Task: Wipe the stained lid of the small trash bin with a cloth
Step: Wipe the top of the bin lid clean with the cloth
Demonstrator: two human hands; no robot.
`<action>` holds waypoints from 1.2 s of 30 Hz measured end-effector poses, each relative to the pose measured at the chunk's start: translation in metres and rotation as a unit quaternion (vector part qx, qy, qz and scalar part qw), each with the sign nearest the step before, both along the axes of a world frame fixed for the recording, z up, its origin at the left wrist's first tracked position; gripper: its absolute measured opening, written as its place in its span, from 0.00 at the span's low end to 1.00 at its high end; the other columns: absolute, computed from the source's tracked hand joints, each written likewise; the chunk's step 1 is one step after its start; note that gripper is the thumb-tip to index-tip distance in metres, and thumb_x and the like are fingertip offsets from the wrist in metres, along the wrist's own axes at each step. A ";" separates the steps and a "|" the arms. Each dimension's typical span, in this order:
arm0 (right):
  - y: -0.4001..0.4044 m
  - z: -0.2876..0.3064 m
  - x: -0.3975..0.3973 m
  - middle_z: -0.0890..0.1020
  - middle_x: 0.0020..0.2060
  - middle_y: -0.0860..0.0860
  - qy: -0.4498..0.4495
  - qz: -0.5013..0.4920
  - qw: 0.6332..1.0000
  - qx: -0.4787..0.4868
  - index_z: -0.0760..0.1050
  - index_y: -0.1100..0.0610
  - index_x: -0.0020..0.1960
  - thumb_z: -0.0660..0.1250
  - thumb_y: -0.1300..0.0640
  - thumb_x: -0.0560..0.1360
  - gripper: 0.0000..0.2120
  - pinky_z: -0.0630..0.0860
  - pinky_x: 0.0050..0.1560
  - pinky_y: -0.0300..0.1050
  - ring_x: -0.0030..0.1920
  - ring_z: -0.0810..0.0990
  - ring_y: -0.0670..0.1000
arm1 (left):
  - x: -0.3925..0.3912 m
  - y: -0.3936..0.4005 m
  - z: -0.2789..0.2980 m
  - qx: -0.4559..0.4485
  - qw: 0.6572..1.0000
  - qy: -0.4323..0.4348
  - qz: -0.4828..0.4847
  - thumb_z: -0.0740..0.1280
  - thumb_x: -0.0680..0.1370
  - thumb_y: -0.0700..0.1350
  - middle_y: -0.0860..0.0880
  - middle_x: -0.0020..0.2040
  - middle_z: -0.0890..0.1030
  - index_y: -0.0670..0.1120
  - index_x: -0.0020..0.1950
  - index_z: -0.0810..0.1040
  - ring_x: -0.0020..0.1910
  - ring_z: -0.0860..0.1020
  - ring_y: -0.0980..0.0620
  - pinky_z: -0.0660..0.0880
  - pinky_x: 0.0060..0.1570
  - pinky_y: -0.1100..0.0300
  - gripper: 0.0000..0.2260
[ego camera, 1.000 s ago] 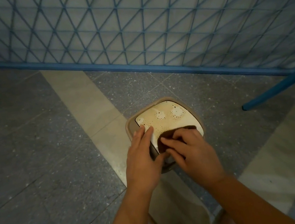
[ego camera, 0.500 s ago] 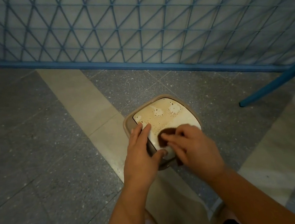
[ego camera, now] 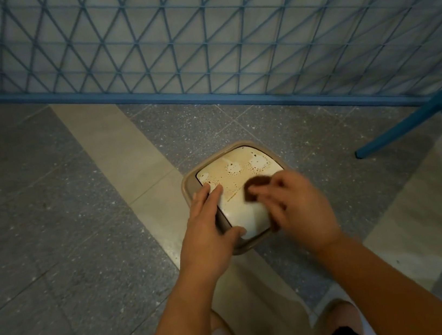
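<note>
A small beige trash bin stands on the floor in front of me. Its white lid carries brown stains and pale rings over the far half, while the near half looks whiter. My left hand grips the bin's left side, fingers lying along the lid's edge and thumb at the near corner. My right hand, blurred by motion, presses a small dark brown cloth onto the right part of the lid with curled fingers.
A blue wire-mesh fence with a blue base rail runs across the back. Blue chair legs stand at the right. The floor is grey speckled tile with a beige strip. My knees show at the bottom.
My right hand has swept the cloth from the lid's near-left part toward the right, leaving the near part cleaner. The left hand has kept its hold on the bin.
</note>
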State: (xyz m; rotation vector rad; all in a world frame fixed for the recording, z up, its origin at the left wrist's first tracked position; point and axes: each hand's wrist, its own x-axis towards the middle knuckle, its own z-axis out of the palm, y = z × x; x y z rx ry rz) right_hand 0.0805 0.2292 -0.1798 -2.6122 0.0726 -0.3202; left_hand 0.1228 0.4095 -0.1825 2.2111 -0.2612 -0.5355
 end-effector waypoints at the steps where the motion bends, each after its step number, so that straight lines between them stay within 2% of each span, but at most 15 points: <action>1: -0.013 -0.002 0.004 0.75 0.47 0.49 0.008 -0.084 0.996 0.038 0.80 0.48 0.57 0.65 0.54 0.75 0.12 0.77 0.46 0.45 0.47 0.75 0.50 | 0.000 -0.001 0.000 0.006 1.000 0.001 -0.001 0.74 0.71 0.46 0.60 0.77 0.53 0.56 0.76 0.59 0.76 0.53 0.57 0.56 0.73 0.59 0.38; 3: -0.020 -0.002 0.007 0.74 0.50 0.49 0.025 -0.205 0.975 0.082 0.79 0.49 0.58 0.65 0.55 0.76 0.12 0.76 0.54 0.47 0.51 0.74 0.50 | 0.000 -0.002 0.001 0.012 1.000 0.006 0.002 0.74 0.71 0.46 0.60 0.77 0.52 0.56 0.75 0.59 0.76 0.53 0.56 0.57 0.73 0.56 0.38; 4: -0.013 -0.003 0.007 0.75 0.51 0.51 0.019 -0.208 0.976 0.060 0.79 0.50 0.58 0.66 0.55 0.76 0.12 0.75 0.54 0.47 0.51 0.73 0.49 | 0.000 -0.003 0.002 0.009 1.000 0.007 0.005 0.74 0.71 0.45 0.61 0.77 0.53 0.56 0.75 0.59 0.76 0.53 0.57 0.57 0.73 0.56 0.38; 8: 0.045 -0.001 -0.008 0.78 0.45 0.52 0.011 0.022 1.000 -0.001 0.80 0.52 0.55 0.61 0.54 0.75 0.13 0.77 0.37 0.46 0.43 0.76 0.52 | 0.000 -0.003 0.002 -0.001 1.000 0.003 0.008 0.72 0.73 0.40 0.61 0.77 0.53 0.56 0.75 0.60 0.75 0.55 0.59 0.55 0.69 0.64 0.36; 10: 0.045 0.001 -0.009 0.77 0.43 0.50 0.020 0.071 0.997 -0.014 0.80 0.52 0.54 0.59 0.51 0.75 0.14 0.77 0.35 0.45 0.42 0.75 0.51 | -0.001 -0.003 0.003 -0.003 1.000 0.001 0.006 0.72 0.73 0.40 0.61 0.77 0.53 0.56 0.75 0.60 0.75 0.55 0.59 0.55 0.68 0.65 0.35; 15: -0.012 -0.002 0.004 0.73 0.50 0.48 0.029 -0.205 0.976 0.074 0.78 0.48 0.60 0.63 0.53 0.77 0.12 0.76 0.55 0.47 0.49 0.73 0.48 | -0.001 -0.003 0.005 0.004 1.000 0.007 0.002 0.74 0.71 0.45 0.60 0.77 0.53 0.56 0.75 0.59 0.75 0.55 0.57 0.56 0.69 0.62 0.38; 17: -0.006 -0.004 0.002 0.72 0.51 0.48 0.026 -0.230 0.969 0.082 0.78 0.49 0.60 0.64 0.54 0.77 0.13 0.76 0.56 0.48 0.49 0.73 0.47 | 0.000 -0.003 0.006 0.016 1.000 0.009 0.003 0.74 0.71 0.46 0.60 0.77 0.53 0.57 0.76 0.58 0.75 0.55 0.57 0.56 0.70 0.61 0.38; 20: 0.040 -0.004 -0.009 0.76 0.48 0.53 0.028 -0.076 0.995 0.054 0.80 0.52 0.56 0.61 0.56 0.76 0.12 0.78 0.43 0.50 0.45 0.76 0.53 | 0.000 -0.003 0.006 0.010 1.000 0.000 0.008 0.73 0.72 0.43 0.61 0.77 0.54 0.56 0.75 0.60 0.75 0.56 0.59 0.55 0.67 0.66 0.36; 23: 0.057 0.001 -0.014 0.77 0.43 0.53 0.035 0.046 0.998 0.026 0.80 0.54 0.56 0.56 0.51 0.74 0.18 0.78 0.32 0.45 0.40 0.76 0.52 | 0.000 -0.003 0.006 -0.001 1.000 -0.002 0.007 0.71 0.74 0.39 0.61 0.77 0.54 0.55 0.75 0.61 0.74 0.57 0.61 0.54 0.64 0.69 0.34; 25: 0.041 0.003 -0.009 0.76 0.44 0.52 0.028 0.044 0.999 -0.001 0.80 0.53 0.56 0.56 0.50 0.74 0.18 0.77 0.35 0.42 0.41 0.76 0.51 | 0.000 -0.002 0.006 0.010 1.000 -0.004 -0.002 0.72 0.73 0.41 0.61 0.77 0.54 0.55 0.76 0.60 0.73 0.56 0.61 0.54 0.65 0.68 0.36; 28: 0.009 0.006 0.005 0.75 0.50 0.51 0.040 -0.107 0.993 0.022 0.78 0.49 0.59 0.60 0.51 0.77 0.14 0.77 0.47 0.48 0.49 0.75 0.51 | 0.000 -0.003 0.006 0.023 1.000 0.001 -0.003 0.75 0.70 0.45 0.61 0.77 0.53 0.56 0.76 0.59 0.74 0.57 0.58 0.57 0.67 0.63 0.38; 30: 0.008 0.005 0.011 0.74 0.52 0.50 0.042 -0.154 0.987 0.018 0.78 0.49 0.59 0.62 0.53 0.77 0.13 0.76 0.50 0.48 0.50 0.74 0.50 | 0.000 -0.002 0.006 0.023 1.000 0.002 0.000 0.75 0.70 0.46 0.62 0.76 0.53 0.56 0.75 0.59 0.74 0.57 0.58 0.57 0.67 0.63 0.39; 32: 0.027 0.009 0.014 0.74 0.48 0.50 0.056 -0.104 0.993 0.017 0.79 0.50 0.56 0.66 0.54 0.74 0.11 0.74 0.44 0.44 0.47 0.74 0.51 | 0.001 -0.002 0.005 0.014 1.000 -0.003 0.003 0.75 0.70 0.44 0.62 0.76 0.55 0.56 0.75 0.60 0.73 0.58 0.59 0.56 0.66 0.66 0.38; 34: 0.051 0.007 0.013 0.76 0.44 0.52 0.051 -0.004 0.998 -0.024 0.80 0.52 0.54 0.75 0.56 0.66 0.16 0.72 0.34 0.43 0.42 0.76 0.53 | 0.002 -0.001 0.004 0.005 1.000 -0.008 0.006 0.74 0.71 0.40 0.61 0.76 0.56 0.55 0.75 0.62 0.73 0.59 0.60 0.56 0.65 0.68 0.37; 36: 0.058 0.002 0.007 0.76 0.42 0.53 0.047 0.049 0.997 -0.028 0.80 0.53 0.55 0.76 0.57 0.63 0.20 0.73 0.31 0.42 0.40 0.76 0.53 | 0.002 0.001 0.002 -0.007 1.000 -0.006 0.007 0.72 0.72 0.37 0.61 0.76 0.56 0.55 0.75 0.62 0.73 0.59 0.61 0.56 0.65 0.69 0.35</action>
